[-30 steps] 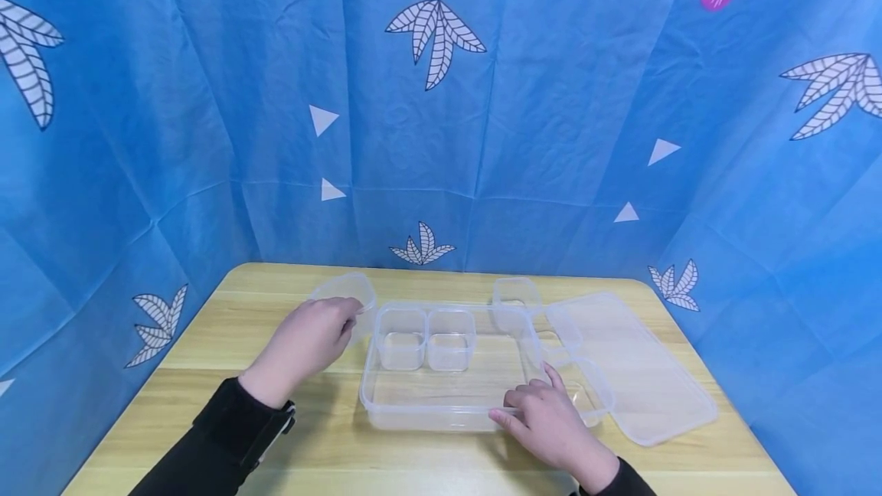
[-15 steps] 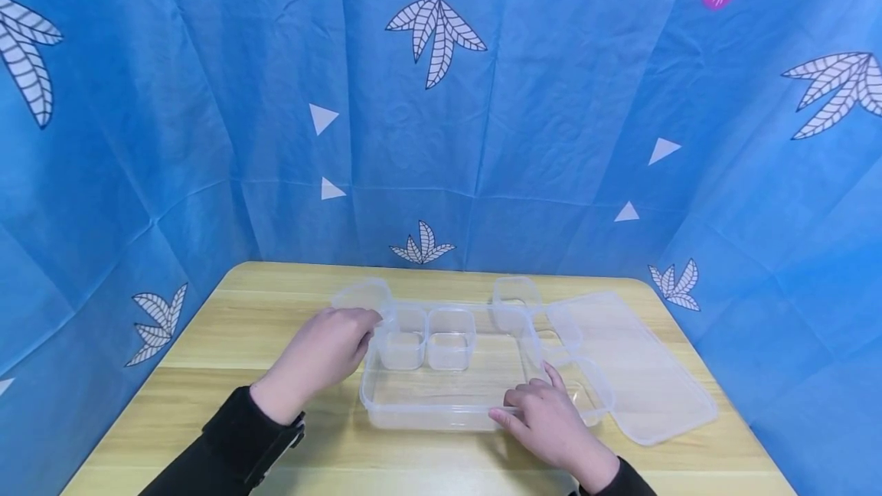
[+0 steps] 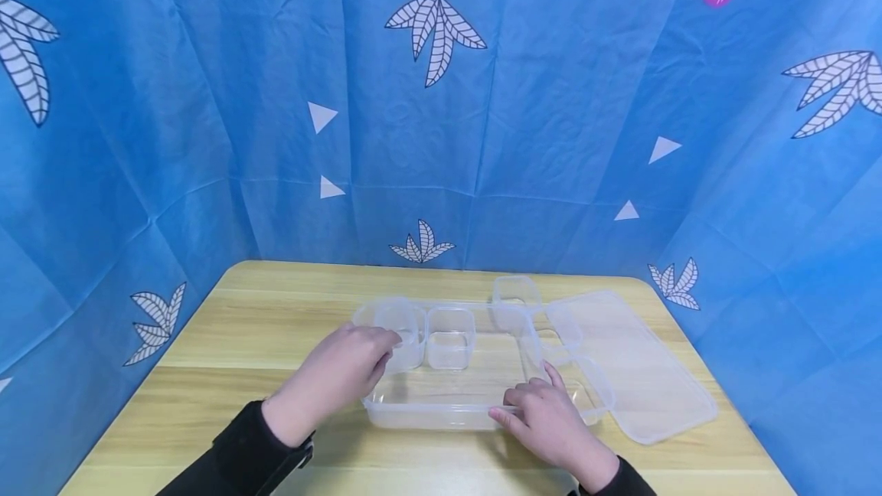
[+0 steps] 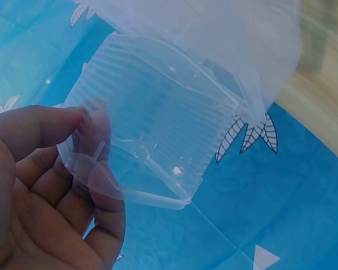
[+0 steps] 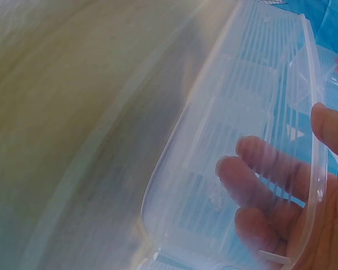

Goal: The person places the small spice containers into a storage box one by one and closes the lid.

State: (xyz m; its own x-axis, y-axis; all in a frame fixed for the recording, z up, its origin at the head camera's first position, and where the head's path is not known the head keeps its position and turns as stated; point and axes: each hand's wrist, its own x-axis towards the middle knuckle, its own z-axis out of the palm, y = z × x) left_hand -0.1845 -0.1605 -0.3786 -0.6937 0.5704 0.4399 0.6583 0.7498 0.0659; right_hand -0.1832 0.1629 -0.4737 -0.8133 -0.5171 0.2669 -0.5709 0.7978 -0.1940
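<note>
My left hand [image 3: 338,373] pinches the wall of a small clear plastic container [image 4: 152,107] between thumb and fingers. In the head view this container [image 3: 372,314] is above the left end of a large clear rectangular container [image 3: 441,409]. My right hand [image 3: 547,416] grips the large container's near right rim, with the wall between thumb and fingers in the right wrist view. Inside the large one, at the back left, two small square containers stand side by side. The right one [image 3: 451,341] shows fully; the left one [image 3: 416,350] is partly hidden by the held container and hand.
A flat translucent lid [image 3: 648,381] lies on the wooden table [image 3: 262,312] at the right. Several more small clear containers stand around the large container's right end, one at the back [image 3: 515,291] and one at the front [image 3: 594,387]. Blue patterned cloth [image 3: 551,136] hangs behind.
My left hand has carried the small container to the right and nearer, from beside the large container to over its left end. My right hand has stayed on the rim.
</note>
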